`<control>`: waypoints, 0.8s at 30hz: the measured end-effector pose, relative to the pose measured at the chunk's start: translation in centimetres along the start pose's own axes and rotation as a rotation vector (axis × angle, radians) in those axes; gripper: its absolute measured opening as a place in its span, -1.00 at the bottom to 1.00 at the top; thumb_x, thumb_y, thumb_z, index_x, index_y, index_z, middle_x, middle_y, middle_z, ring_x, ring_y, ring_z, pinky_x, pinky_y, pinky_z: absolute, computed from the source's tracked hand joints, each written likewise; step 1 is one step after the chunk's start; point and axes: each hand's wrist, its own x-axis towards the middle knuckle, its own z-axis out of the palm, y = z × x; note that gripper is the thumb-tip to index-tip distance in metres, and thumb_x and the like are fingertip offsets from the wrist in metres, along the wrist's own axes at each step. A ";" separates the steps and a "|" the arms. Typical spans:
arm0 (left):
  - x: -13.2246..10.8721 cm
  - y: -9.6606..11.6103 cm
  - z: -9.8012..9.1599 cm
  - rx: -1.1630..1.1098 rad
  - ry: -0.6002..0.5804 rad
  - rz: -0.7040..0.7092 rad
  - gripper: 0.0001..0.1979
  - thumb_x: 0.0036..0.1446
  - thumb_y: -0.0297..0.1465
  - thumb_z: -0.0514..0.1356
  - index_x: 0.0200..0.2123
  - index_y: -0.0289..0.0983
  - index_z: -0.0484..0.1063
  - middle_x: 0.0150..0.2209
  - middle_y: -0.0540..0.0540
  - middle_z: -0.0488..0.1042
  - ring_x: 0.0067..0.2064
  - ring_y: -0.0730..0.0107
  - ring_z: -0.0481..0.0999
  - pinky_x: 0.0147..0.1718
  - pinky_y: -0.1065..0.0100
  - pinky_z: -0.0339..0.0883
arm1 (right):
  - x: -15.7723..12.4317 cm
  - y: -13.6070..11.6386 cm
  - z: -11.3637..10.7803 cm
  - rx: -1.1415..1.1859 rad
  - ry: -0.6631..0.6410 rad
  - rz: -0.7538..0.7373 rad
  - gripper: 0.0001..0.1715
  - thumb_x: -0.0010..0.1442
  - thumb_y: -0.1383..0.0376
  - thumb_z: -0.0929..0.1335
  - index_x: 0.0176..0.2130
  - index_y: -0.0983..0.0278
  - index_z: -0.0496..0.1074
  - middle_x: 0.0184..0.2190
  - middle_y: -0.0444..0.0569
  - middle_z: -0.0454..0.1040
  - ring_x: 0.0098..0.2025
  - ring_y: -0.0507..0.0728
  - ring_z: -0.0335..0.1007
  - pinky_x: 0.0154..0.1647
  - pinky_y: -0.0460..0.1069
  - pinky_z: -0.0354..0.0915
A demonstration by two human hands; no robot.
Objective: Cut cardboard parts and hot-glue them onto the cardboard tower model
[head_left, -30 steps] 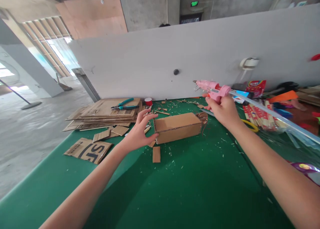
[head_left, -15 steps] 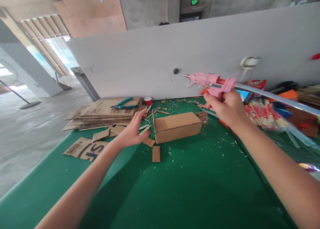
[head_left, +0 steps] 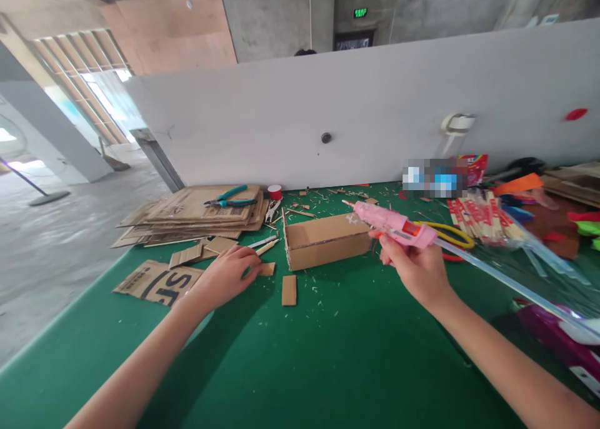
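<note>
My right hand (head_left: 417, 263) is wrapped round the handle of a pink hot glue gun (head_left: 391, 222). A long clear glue stick (head_left: 506, 279) trails from its back end, and the nozzle points left above a long cardboard box (head_left: 328, 241). My left hand (head_left: 232, 271) is low over the green table, its fingers curled on a small cardboard piece (head_left: 267, 269) left of the box; the fingertips are partly hidden. Another small cardboard piece (head_left: 289, 291) lies in front of the box. A pencil-like stick (head_left: 267, 247) lies just beyond my left fingers.
Stacked cardboard sheets (head_left: 187, 213) carry teal-handled pliers (head_left: 232, 197) at the back left. A printed cardboard scrap (head_left: 162, 283) lies near my left forearm. Yellow-handled scissors (head_left: 447, 234), bagged sticks (head_left: 492, 219) and a purple object (head_left: 553, 335) are on the right. A white panel (head_left: 262, 122) stands behind.
My left hand has come down and closed on the small cardboard piece, which has shifted slightly left. My right hand has lowered the glue gun toward the box's right end.
</note>
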 end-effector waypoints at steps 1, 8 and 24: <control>-0.2 0.1 0.0 0.034 0.028 -0.030 -0.68 0.26 -0.27 -0.07 -0.24 -0.23 0.46 -0.14 -0.13 0.46 -0.08 0.18 0.39 -0.08 0.15 0.27 | -0.4 0.1 0.2 0.002 0.001 -0.023 -0.73 0.17 0.16 0.32 -0.27 0.30 0.47 -0.60 -0.12 0.37 -0.59 0.03 0.26 -0.58 -0.05 0.25; -0.6 4.3 0.2 -0.111 0.058 0.029 -0.59 0.15 -0.08 0.08 -0.06 -0.21 0.40 -0.09 -0.16 0.41 -0.03 0.11 0.36 -0.03 0.07 0.26 | -1.6 0.3 1.0 -0.141 -0.197 -0.101 -0.74 0.18 0.17 0.32 -0.15 0.21 0.43 -0.39 -0.05 0.50 -0.44 0.11 0.41 -0.41 0.01 0.38; -1.0 5.6 0.9 -0.248 0.087 0.029 -0.60 0.09 -0.09 0.13 -0.08 -0.19 0.34 -0.04 -0.14 0.36 0.00 0.11 0.32 0.02 0.00 0.17 | -0.4 -2.1 2.9 -0.357 -0.370 -0.436 -0.80 0.25 0.16 0.26 -0.18 0.24 0.29 -0.34 -0.02 0.48 -0.36 0.10 0.45 -0.42 -0.04 0.33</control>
